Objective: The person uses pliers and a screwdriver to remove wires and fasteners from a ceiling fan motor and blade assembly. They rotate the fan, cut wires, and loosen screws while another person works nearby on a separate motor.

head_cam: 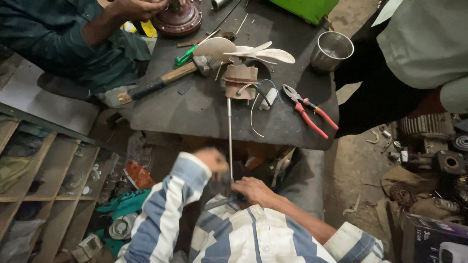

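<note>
The work in hand looks like the fitting or freeing of a thin metal rod (229, 141) that runs from a small fan assembly (240, 80) with pale blades down off the near edge of the dark counter (195, 112) to the person's lap. Just right of the rod's lower end, the right hand (253, 189) lies with its fingers curled near the rod's tip; whether they grip it I cannot tell. Left of the rod, the left hand (212, 158) is blurred, so its fingers cannot be read either. Right of the fan assembly lie red-handled pliers (307, 109); left of it, a hammer (163, 80) and a green-handled screwdriver (187, 54). The next move likely calls for a steady hold at the rod's lower end.
</note>
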